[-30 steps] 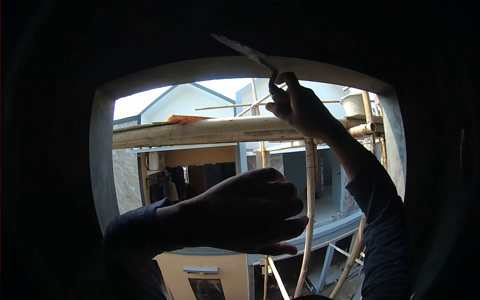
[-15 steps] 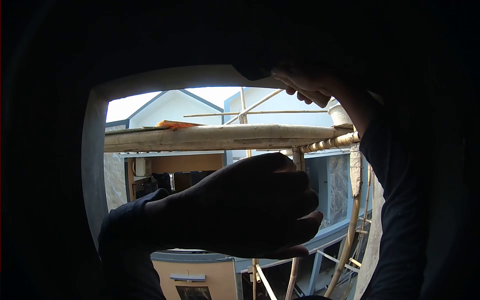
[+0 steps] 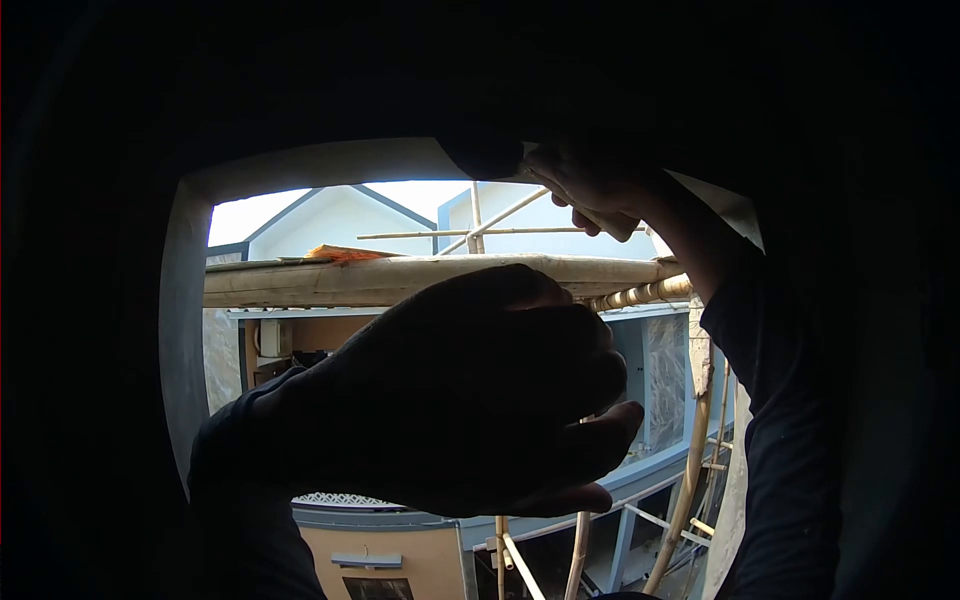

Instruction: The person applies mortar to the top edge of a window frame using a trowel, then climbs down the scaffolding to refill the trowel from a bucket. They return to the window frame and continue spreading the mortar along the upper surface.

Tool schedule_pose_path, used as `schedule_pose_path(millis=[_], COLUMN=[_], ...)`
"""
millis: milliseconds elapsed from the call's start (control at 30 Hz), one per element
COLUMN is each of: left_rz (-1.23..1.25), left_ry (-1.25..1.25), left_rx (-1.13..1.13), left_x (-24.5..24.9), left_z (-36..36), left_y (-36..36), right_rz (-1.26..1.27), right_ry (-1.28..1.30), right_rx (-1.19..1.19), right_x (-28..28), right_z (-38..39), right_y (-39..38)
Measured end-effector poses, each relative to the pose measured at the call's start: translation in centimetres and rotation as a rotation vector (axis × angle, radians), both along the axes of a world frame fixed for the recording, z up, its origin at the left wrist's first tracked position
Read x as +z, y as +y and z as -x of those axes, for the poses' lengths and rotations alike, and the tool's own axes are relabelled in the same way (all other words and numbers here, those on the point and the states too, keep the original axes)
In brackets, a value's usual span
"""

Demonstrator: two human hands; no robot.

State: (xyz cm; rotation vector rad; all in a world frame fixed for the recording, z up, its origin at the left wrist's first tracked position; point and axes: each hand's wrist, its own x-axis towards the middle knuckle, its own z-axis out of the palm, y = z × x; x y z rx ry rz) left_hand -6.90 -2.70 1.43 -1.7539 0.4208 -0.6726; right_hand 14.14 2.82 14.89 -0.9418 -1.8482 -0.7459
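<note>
My left hand [image 3: 490, 400] is a dark silhouette in the middle of the opening, back towards me. Its fingers point right, loosely bent with gaps between them; the palm side is hidden and no object shows in it. Up at the right, my right hand [image 3: 585, 185] is closed round the pale handle [image 3: 618, 227] of what looks like a trowel. The tool's dark flat blade [image 3: 485, 158] reaches left against the top of the window opening [image 3: 330, 165]. Deep shadow hides where the blade meets the surface.
A thick bamboo pole [image 3: 300, 287] crosses just outside the opening, with an orange piece [image 3: 345, 253] on it. Thinner scaffold poles [image 3: 690, 470] stand at the right. Beyond are pale gabled walls [image 3: 340, 225] and a tan wall [image 3: 400, 545]. Dark wall surrounds the opening.
My right hand and the tool have shifted left and slightly down in view. My left hand has risen a little and looks larger. The scene outside has shifted slightly left.
</note>
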Motion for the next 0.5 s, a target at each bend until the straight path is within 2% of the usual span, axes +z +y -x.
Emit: schedule_pose_path(millis=[33,100,133,200,233,267,333,367,400,467,500], left_rz=[0.011,0.028,0.028,0.023,0.021,0.015,0.008,0.007,0.004,0.025,0.025], left_ry=[0.016,0.034,0.014,-0.014,-0.016,-0.017,-0.001,0.009,0.004,0.013,0.012], left_rx=[0.043,0.087,0.123,0.163,0.143,0.122,0.165,0.206,0.208,0.112,0.113], left_x=[0.0,-0.1,-0.3,-0.6,-0.6,-0.6,-0.5,-0.5,-0.5,-0.7,-0.7], left_z=[0.1,0.2,0.2,0.6,0.8,0.8,0.9,1.0,1.0,0.5,0.4], left_y=[-0.3,-0.4,-0.4,-0.2,0.1,0.1,-0.4,-0.7,-0.8,-0.8,-1.0], right_rz=[0.001,-0.416,-0.411,-0.037,-0.012,-0.018,-0.145,-0.328,-0.332,0.036,-0.015], right_ry=[0.000,-0.469,-0.465,-0.011,0.097,0.101,-0.001,-0.037,-0.040,0.192,0.092], right_rx=[0.002,-0.134,-0.131,-0.075,-0.115,-0.111,-0.310,-0.268,-0.266,-0.055,-0.039], right_x=[0.5,1.0,0.7,0.0,-0.4,0.0,1.2,1.5,0.7,-1.1,-1.0], right_z=[-0.5,-0.9,-1.1,-1.3,-1.7,-2.7,-5.3,-6.5,-4.8,-1.6,-1.3], right_y=[1.5,3.5,3.2,1.1,0.6,0.4,0.8,1.9,0.4,-2.1,-1.1])
